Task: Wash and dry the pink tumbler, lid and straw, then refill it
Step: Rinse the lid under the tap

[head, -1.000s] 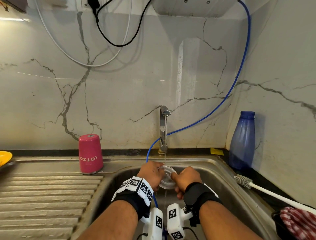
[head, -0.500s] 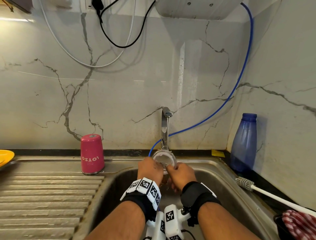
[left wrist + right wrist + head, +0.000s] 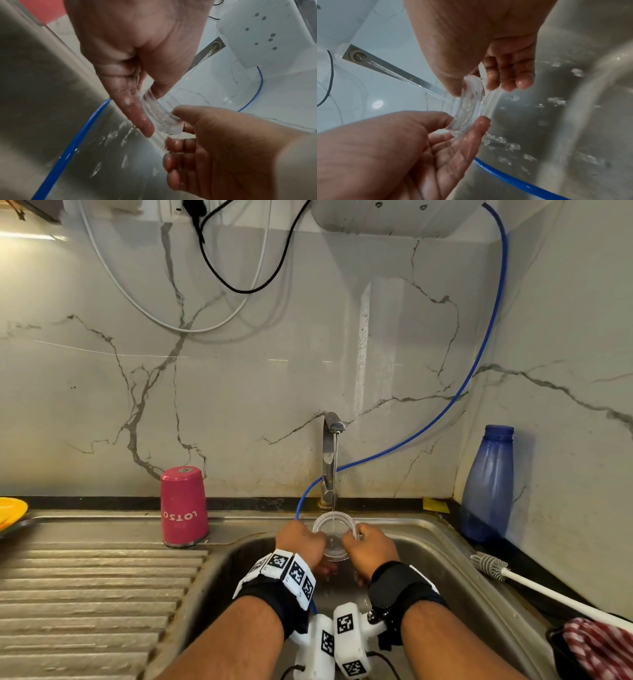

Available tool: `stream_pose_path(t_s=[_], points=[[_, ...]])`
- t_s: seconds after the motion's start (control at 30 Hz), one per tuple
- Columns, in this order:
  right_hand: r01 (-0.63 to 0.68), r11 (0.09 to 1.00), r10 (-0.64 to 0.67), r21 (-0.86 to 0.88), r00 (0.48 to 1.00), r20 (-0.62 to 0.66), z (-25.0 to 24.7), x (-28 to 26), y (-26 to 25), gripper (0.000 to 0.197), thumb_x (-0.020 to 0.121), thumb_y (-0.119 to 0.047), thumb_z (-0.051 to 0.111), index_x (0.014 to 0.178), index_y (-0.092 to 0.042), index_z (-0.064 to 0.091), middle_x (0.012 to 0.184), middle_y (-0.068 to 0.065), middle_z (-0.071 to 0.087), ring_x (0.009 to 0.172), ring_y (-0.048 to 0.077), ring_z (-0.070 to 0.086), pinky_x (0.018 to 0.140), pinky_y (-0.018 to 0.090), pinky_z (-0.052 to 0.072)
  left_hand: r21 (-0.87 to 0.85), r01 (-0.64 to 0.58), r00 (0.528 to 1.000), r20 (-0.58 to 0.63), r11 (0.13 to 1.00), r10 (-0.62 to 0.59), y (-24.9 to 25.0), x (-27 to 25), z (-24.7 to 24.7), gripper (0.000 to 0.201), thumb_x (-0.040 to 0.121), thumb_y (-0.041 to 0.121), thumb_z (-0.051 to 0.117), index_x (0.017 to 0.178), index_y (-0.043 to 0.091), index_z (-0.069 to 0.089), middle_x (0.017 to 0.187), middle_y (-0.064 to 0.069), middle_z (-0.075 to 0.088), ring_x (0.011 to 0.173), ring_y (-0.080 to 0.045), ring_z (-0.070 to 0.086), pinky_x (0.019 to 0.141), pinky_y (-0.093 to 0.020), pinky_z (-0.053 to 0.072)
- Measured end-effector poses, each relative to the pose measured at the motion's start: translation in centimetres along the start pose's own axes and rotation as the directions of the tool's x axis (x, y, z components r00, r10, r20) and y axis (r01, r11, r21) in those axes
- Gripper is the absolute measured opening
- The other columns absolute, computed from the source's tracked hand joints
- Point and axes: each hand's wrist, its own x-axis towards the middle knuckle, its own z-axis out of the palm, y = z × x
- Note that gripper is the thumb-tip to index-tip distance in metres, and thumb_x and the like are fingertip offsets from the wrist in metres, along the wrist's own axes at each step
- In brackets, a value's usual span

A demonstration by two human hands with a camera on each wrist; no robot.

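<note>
Both hands (image 3: pixel 300 541) (image 3: pixel 370 546) lifted the lid (image 3: pixel 334 530) from low in the sink (image 3: pixel 428 542) up beneath the tap (image 3: pixel 331 455), and its open face turned upward into the stream.

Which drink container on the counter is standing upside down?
The pink tumbler, left of the tap: base up, its lettering inverted. The blue bottle on the right stands upright, neck up.

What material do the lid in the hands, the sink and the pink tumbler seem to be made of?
Lid: clear, ridged, the wall showing through it, so probably transparent plastic. Sink: grey brushed metal with soft reflections, likely stainless steel. Pink tumbler: opaque matte pink coat with a silvery metal rim at its foot, perhaps coated steel; uncertain.
</note>
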Motion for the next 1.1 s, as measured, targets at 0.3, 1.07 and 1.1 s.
stream_pose_path(t_s=[0.3, 1.07, 1.1], points=[[0.054, 0.998, -0.055, 0.009, 0.994, 0.09, 0.5, -0.4, -0.5, 0.021, 0.094, -0.023, 0.053, 0.112, -0.024, 0.065, 0.088, 0.005, 0.071, 0.067, 0.02, 0.065, 0.06, 0.027, 0.053, 0.121, -0.038, 0.993, -0.105, 0.992, 0.051, 0.0, 0.9, -0.2, 0.012, 0.084, 0.008, 0.061, 0.087, 0.001, 0.07, 0.082, -0.014, 0.071, 0.069, -0.025, 0.069, 0.061, -0.035, 0.061], [0.052, 0.998, -0.047, -0.033, 0.987, 0.151, 0.0, 0.0, 0.3, 0.035, 0.091, -0.03, 0.059, 0.126, -0.029, 0.05, 0.109, 0.001, 0.068, 0.094, 0.019, 0.065, 0.08, 0.028, 0.049, 0.221, -0.081, 0.995, 0.072, 0.972, 0.067, 0.3, 0.3, -1.0, 0.016, 0.089, 0.011, 0.058, 0.095, 0.001, 0.07, 0.077, -0.016, 0.075, 0.069, -0.03, 0.075, 0.067, -0.04, 0.064], [0.042, 0.999, -0.04, -0.027, 0.995, 0.093, -0.1, 0.0, 0.5, 0.033, 0.093, -0.031, 0.06, 0.124, -0.029, 0.05, 0.1, 0.001, 0.068, 0.086, 0.02, 0.065, 0.074, 0.027, 0.048, 0.144, -0.029, 0.996, 0.087, 0.989, 0.017, 0.2, 0.2, -0.9, 0.016, 0.089, 0.007, 0.058, 0.094, -0.004, 0.068, 0.072, -0.02, 0.074, 0.061, -0.03, 0.074, 0.059, -0.039, 0.063]])
